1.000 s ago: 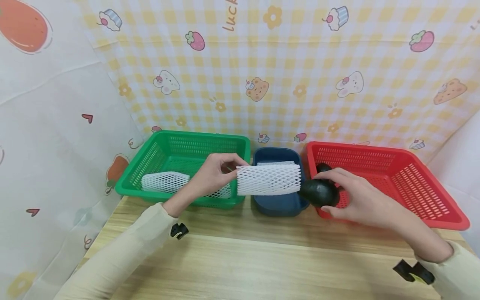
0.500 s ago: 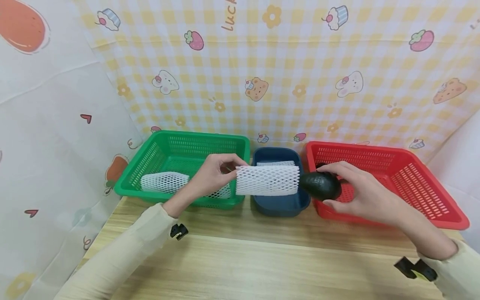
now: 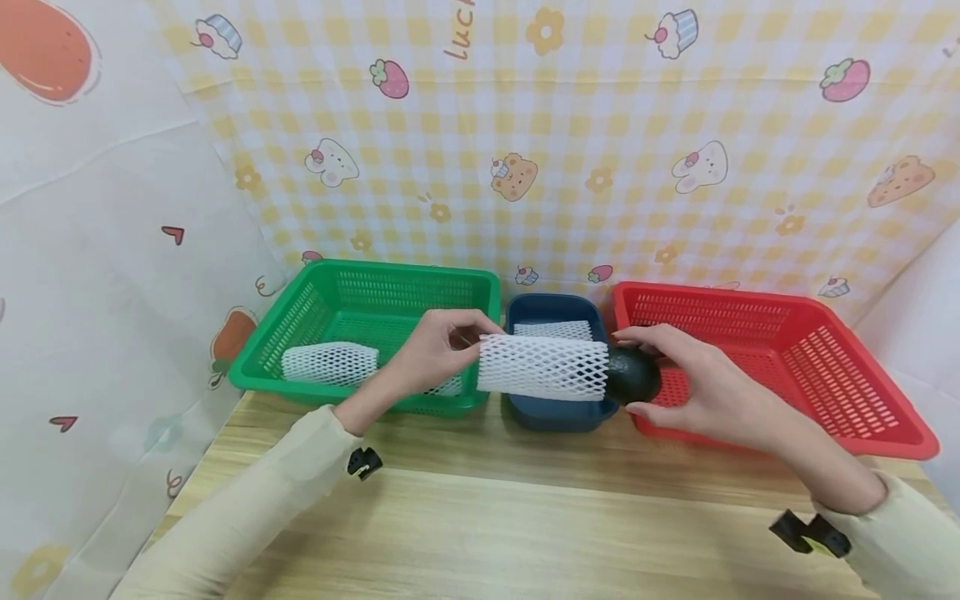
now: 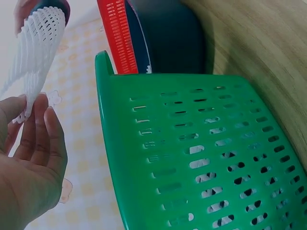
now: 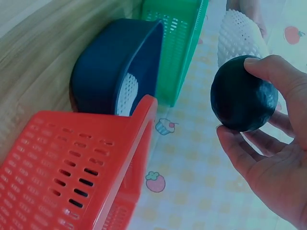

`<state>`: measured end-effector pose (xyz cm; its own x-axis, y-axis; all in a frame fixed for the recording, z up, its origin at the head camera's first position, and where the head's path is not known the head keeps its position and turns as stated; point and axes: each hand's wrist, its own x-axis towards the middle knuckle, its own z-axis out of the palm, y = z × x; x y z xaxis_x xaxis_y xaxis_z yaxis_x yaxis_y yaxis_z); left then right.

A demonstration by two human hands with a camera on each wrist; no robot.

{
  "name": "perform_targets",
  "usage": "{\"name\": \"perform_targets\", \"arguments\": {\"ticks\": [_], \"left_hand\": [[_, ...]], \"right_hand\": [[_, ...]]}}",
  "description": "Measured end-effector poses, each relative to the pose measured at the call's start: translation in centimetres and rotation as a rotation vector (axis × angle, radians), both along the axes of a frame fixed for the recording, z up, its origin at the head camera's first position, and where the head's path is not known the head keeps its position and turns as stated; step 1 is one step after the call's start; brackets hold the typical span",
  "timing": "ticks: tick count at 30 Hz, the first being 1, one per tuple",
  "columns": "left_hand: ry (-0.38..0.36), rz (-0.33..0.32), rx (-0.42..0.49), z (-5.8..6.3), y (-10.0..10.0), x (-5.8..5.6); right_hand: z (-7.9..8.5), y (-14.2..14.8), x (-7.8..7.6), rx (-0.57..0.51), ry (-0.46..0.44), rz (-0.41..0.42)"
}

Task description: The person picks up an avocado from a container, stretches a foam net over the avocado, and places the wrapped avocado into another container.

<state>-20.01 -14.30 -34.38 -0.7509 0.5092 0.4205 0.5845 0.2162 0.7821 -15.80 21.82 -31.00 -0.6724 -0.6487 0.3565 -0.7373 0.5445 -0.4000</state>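
My left hand [image 3: 442, 354] pinches one end of a white foam net sleeve [image 3: 543, 368], which lies sideways above the blue bin in the head view. At the sleeve's other end, my right hand [image 3: 701, 387] grips a dark avocado [image 3: 636, 377] between thumb and fingers. The avocado's narrow end is hidden inside the sleeve; its rounded end [image 5: 243, 96] sticks out, as the right wrist view shows. From the left wrist view, the fingertips [image 4: 41, 103] hold the sleeve's near rim, with the avocado [image 4: 53, 5] at the far opening.
A green basket [image 3: 363, 400] at left holds a white net sleeve [image 3: 330, 363] and part of another. The blue bin [image 3: 562, 417] in the middle holds a further net sleeve [image 3: 553, 330]. To the right stands a red basket [image 3: 810, 304]. All stand on a wooden table [image 3: 480, 525].
My right hand has moved left, and the avocado's narrow end has gone into the sleeve's opening. My left hand keeps its pinch, with the sleeve shifted slightly right.
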Motion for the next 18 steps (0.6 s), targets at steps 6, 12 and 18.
{"name": "perform_targets", "arguments": {"ticks": [6, 12, 18], "left_hand": [[0.006, -0.019, 0.000, -0.02, 0.51, -0.02], [0.009, -0.018, -0.037, 0.18, 0.70, -0.01], [0.058, -0.057, -0.160, 0.89, 0.11, 0.31]], "right_hand": [[-0.04, -0.57, -0.13, 0.018, 0.024, 0.035], [0.04, -0.88, -0.01, 0.035, 0.043, 0.046], [-0.12, -0.90, 0.20, 0.041, 0.021, 0.033]]}}
